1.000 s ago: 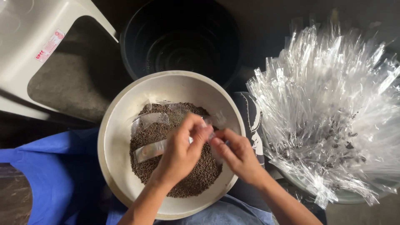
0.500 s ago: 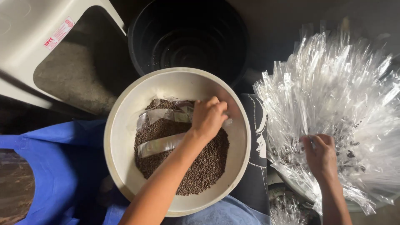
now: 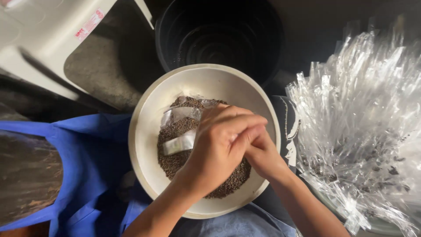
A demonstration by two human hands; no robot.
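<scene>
A cream bowl (image 3: 144, 131) holds brown granules (image 3: 173, 162), and two small clear packets (image 3: 179, 143) lie on them at the left. My left hand (image 3: 221, 142) hovers over the bowl's middle with its fingers curled down. My right hand (image 3: 265, 158) is tucked under those fingers, its fingertips pressed against the left ones. Whatever is between the hands is hidden. A large heap of clear plastic sleeves (image 3: 364, 123) lies to the right of the bowl, apart from both hands.
A black bucket (image 3: 219, 35) stands just behind the bowl. A white plastic stool (image 3: 39, 44) is at the back left over a grey floor. Blue cloth (image 3: 87, 166) lies to the left of the bowl and under it.
My right hand has left the heap of clear sleeves and come back over the bowl. It now meets my left hand, which has shifted slightly toward the bowl's centre.
</scene>
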